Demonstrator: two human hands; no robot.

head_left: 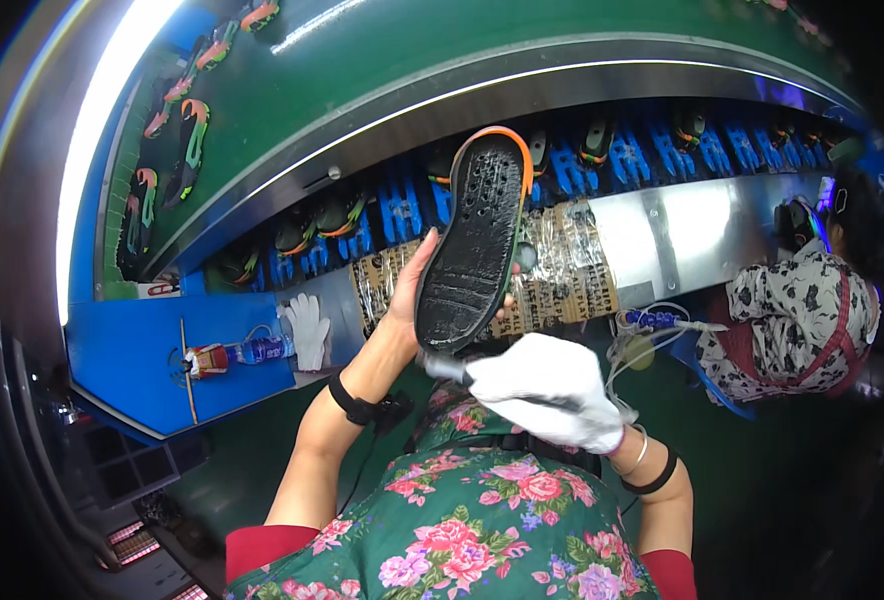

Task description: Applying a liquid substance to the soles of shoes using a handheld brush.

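Note:
A black shoe sole [470, 235] with an orange and green rim stands tilted in front of me, its toe end pointing away. The black face towards me looks glossy, with a patch of small holes in the upper part. My left hand [414, 275], bare, is closed around the sole from behind, thumb along its left edge and fingertips at the right edge. My right hand [552, 390], in a white glove, grips a brush [449, 368] whose pale, blurred head is at the lower end of the sole. Whether the brush touches the sole I cannot tell.
Beyond the sole, a green conveyor belt [522, 75] runs above a shelf with several blue racks [627, 155] holding shoe parts. Cardboard [562, 265] covers part of the metal ledge. At left, a blue table [127, 340] holds a bottle [262, 348] and white glove [308, 330]. A co-worker [802, 325] is at right.

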